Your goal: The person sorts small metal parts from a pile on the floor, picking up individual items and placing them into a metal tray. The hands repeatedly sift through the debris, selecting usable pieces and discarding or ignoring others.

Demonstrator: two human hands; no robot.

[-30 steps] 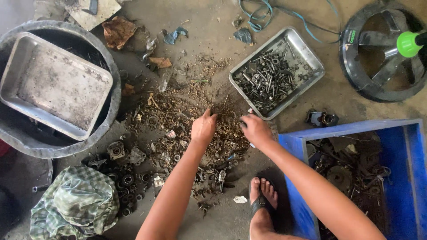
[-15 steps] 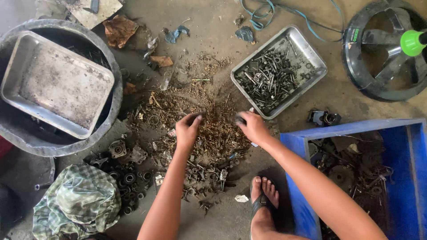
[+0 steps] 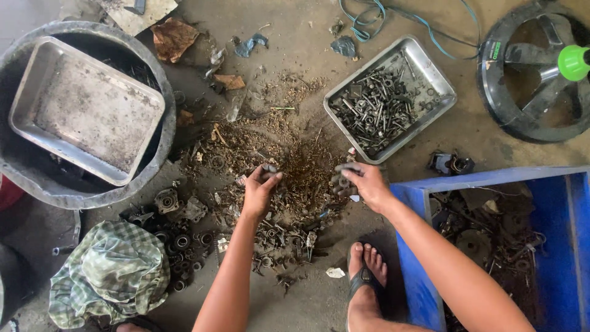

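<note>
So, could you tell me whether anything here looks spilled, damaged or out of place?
Yes: rusty screws and scrap lie loose across the floor, not in a container, with the left hand and right hand in them. The metal tray sits tilted across the round tub. Torn paper scraps litter the floor nearby.

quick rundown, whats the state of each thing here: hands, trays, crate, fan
left hand: fingers curled into the rusty scrap pile, pinching small bits
right hand: fingers closed on a small dark part
metal tray of bolts: partly filled, flat on the floor
empty metal tray: dirty, resting tilted in the round tub
blue crate: open, holds dark metal parts
fan housing: lying flat
</note>
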